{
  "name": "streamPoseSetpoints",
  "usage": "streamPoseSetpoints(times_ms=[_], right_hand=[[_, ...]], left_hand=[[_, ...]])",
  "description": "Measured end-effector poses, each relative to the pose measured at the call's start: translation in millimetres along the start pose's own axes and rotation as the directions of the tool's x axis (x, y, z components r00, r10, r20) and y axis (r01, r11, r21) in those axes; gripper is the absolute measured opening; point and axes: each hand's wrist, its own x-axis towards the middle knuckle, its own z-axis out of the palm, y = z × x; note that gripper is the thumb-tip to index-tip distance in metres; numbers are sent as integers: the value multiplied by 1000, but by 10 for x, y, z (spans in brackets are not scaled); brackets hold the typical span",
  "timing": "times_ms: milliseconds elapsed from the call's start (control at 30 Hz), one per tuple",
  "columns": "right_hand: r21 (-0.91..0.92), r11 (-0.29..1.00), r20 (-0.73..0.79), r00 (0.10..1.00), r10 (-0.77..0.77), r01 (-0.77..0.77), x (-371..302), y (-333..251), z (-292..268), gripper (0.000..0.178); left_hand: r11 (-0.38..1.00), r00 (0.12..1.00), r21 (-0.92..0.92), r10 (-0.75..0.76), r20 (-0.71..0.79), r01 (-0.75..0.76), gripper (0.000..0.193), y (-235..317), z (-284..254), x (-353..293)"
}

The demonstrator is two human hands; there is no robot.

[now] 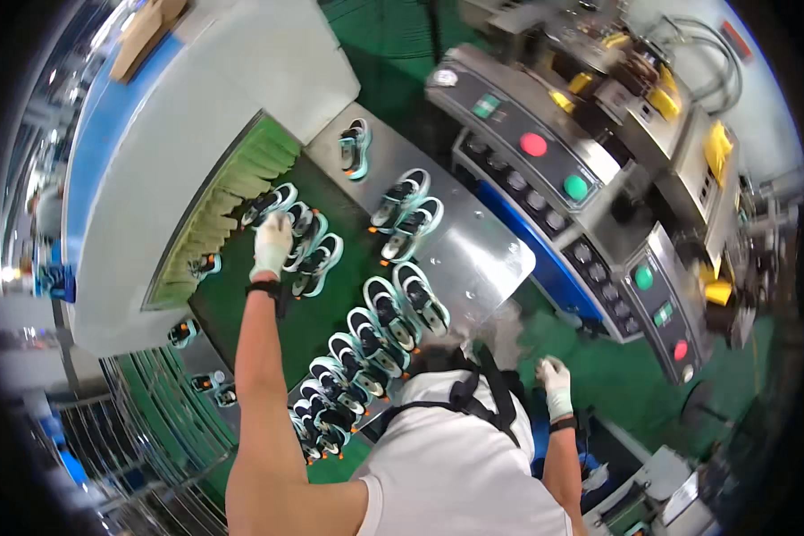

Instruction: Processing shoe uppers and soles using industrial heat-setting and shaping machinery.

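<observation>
My left hand (273, 239), in a white glove, reaches over the green conveyor belt (250, 295). Its fingers close on the near end of a black and white sneaker (271, 204) with a mint sole, and partly hide it. Right beside that hand, two more such sneakers (318, 265) lie on the belt. My right hand (554, 382), also gloved in white, hangs low at my right side with its fingers curled in; nothing shows in it.
Several sneakers (364, 342) form a slanting row in front of me. Three more stand on the metal table (473, 259). A green fringed curtain (232, 201) covers the opening of a white machine (241, 71). At right is a machine with button panels (533, 145); wire racks (152, 420) stand at left.
</observation>
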Motion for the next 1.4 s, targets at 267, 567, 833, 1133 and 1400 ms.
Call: streamPoseSetpoints(times_ms=[267,567,833,1133,1400], right_hand=[[-267,955,37,988,147,-132,-302,-627,364,37],[-372,928,94,995,35,3,-257,-1254,519,44],[336,935,835,495,-241,-111,-736,-2752,1748,77],[624,740,733,517,-442,-250,-783,-3210,950,76],[814,571,527,545,-652,-104,-569,-3535,-285,93]], left_hand=[[894,793,447,-243,559,-41,64,-393,646,-410],[955,829,42,-275,487,292,52,-223,357,-641],[363,869,-868,234,436,338,82,1918,-479,-1056],[321,894,-947,416,167,27,59,3332,-120,-819],[470,916,-868,256,310,163,44,3946,537,-846]])
